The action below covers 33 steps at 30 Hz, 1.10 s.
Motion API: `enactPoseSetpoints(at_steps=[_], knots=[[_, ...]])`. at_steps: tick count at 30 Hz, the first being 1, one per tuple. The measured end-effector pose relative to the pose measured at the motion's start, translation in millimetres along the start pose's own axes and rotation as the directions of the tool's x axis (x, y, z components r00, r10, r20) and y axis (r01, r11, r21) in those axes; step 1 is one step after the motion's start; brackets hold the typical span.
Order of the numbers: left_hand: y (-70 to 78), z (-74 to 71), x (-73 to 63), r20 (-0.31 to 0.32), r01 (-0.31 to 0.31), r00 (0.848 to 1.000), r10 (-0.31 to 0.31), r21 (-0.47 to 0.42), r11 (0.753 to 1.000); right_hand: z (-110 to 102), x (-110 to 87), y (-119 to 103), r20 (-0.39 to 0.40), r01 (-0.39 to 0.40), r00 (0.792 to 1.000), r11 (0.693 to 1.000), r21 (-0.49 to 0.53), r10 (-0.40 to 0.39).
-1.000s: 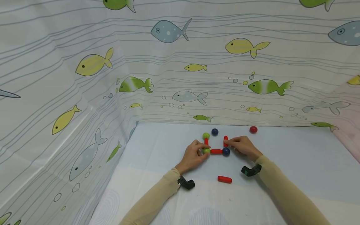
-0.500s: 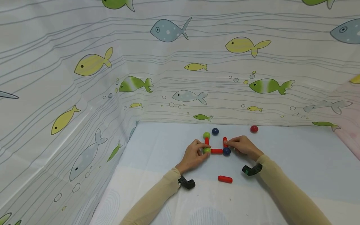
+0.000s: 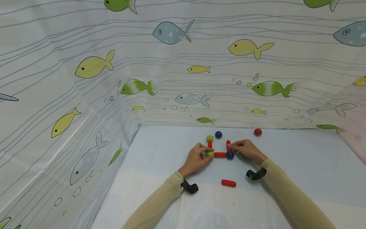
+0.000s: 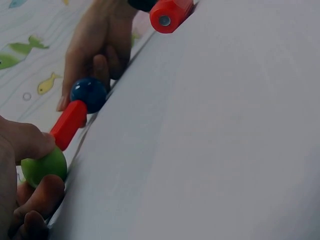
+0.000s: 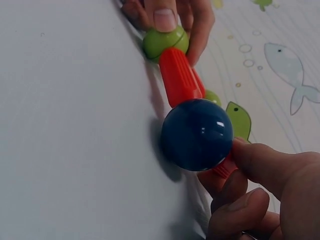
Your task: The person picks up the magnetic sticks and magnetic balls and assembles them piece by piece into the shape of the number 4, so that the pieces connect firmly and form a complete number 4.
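Observation:
My left hand (image 3: 197,159) pinches a green ball (image 4: 44,167) between thumb and fingers. From that ball a red rod (image 3: 210,144) runs back to a second green ball (image 3: 210,138), and another red rod (image 3: 220,155) runs right to a dark blue ball (image 3: 230,155). In my right hand (image 3: 248,150), thumb and fingers pinch a third red rod (image 3: 228,142), its near end at the blue ball. The right wrist view shows that rod (image 5: 226,167) partly hidden behind the blue ball and fingers.
A loose red rod (image 3: 228,183) lies nearer me; the left wrist view shows a metal disc on its end (image 4: 164,20). Behind the joined pieces sit another blue ball (image 3: 218,134) and a red ball (image 3: 258,132). A fish-print curtain (image 3: 171,114) borders the table's back.
The red rod in my right hand has come slightly toward me, closing the small gap to the blue ball. My left hand keeps its hold on the green ball.

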State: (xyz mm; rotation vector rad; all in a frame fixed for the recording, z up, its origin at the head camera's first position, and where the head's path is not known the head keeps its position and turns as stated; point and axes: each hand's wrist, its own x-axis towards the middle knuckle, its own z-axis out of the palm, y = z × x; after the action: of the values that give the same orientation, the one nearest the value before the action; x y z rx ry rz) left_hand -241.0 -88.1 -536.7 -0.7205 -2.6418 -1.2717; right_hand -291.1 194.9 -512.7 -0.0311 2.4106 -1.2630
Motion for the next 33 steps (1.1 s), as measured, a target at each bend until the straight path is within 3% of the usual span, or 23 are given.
enactPoseSetpoints(at_steps=[18,23,26,29,33], knots=[[4.3,-1.1,-1.1,-0.001,-0.003,1.0,0.003,-0.002,1.0,0,-2.1,0,-0.003,0.006,1.0,1.0,0.0,-0.006],[11.2,1.6,0.2,-0.036,-0.033,0.999,0.037,0.1,0.994,0,-1.3,1,-0.006,-0.002,1.0,1.0,0.023,0.002],[18.8,5.9,1.6,-0.077,-0.076,0.992,0.096,0.234,0.969,1,-0.7,1,-0.01,-0.004,1.0,1.0,0.029,0.005],[30.0,10.7,3.0,-0.098,-0.131,0.979,0.178,0.368,0.92,0,-0.9,0,-0.01,-0.006,1.0,0.999,0.034,0.006],[45.5,20.3,7.9,-0.053,-0.192,0.967,0.25,0.496,0.847,-1,-0.8,-1,-0.001,-0.003,1.0,0.999,0.049,0.003]])
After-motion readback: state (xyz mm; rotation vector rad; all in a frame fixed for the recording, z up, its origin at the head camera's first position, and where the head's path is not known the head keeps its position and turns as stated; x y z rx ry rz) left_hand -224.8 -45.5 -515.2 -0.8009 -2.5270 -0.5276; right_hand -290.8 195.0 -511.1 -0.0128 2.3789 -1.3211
